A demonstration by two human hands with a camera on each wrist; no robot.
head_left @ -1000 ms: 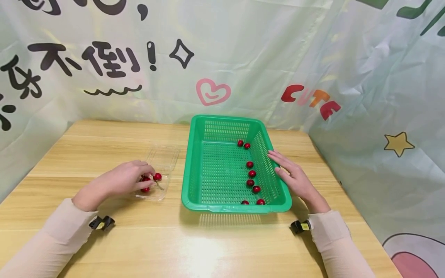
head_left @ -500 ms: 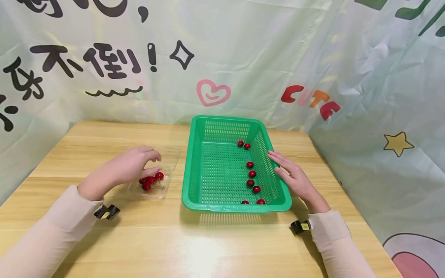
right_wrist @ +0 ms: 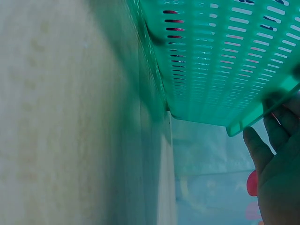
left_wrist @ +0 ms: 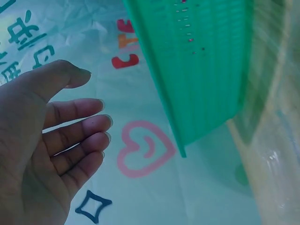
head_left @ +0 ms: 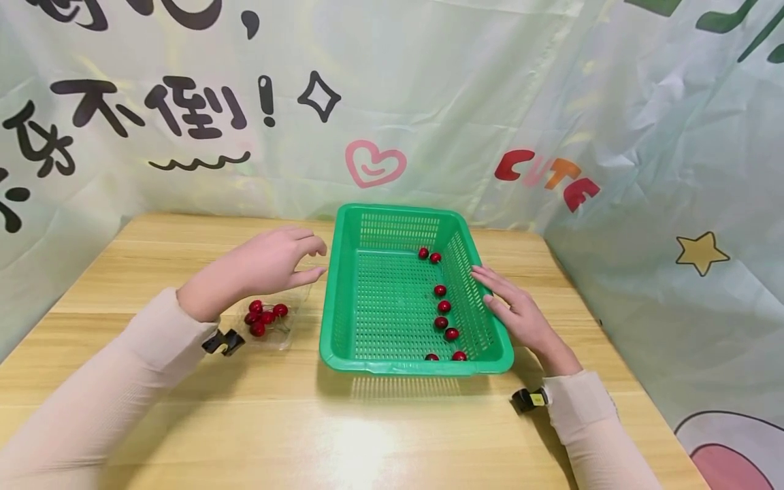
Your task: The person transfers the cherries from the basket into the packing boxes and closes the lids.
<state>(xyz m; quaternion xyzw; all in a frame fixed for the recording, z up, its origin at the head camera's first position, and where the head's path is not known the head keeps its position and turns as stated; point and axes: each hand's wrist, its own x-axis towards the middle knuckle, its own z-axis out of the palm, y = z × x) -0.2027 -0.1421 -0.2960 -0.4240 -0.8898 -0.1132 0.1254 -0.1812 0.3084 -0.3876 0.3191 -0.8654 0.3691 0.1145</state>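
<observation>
Above the table, just left of the green plastic basket (head_left: 328, 313), my left hand (head_left: 269, 264) hovers with nothing in it. In the left wrist view its fingers (left_wrist: 77, 124) are loosely bent and apart, with the palm bare. My right hand (head_left: 519, 314) rests on the basket's right rim, its fairly straight fingers lying over the edge. Several red cherries (head_left: 444, 306) lie inside, mostly along the basket's right side. Nearer the left sleeve, a clear plastic box (head_left: 284, 342) holds several more cherries (head_left: 267, 318) with stems; the left hand partly hides its back part.
The wooden table (head_left: 257, 422) ends at a printed fabric backdrop (head_left: 441, 122) behind and a similar one on each side. A black wrist camera (head_left: 223, 342) sticks out below the left cuff, and another camera (head_left: 529, 400) sits at the right cuff.
My left hand has lifted from the cherries in the clear box and moved right and away from me, toward the basket's left rim. My right hand stays on the right rim.
</observation>
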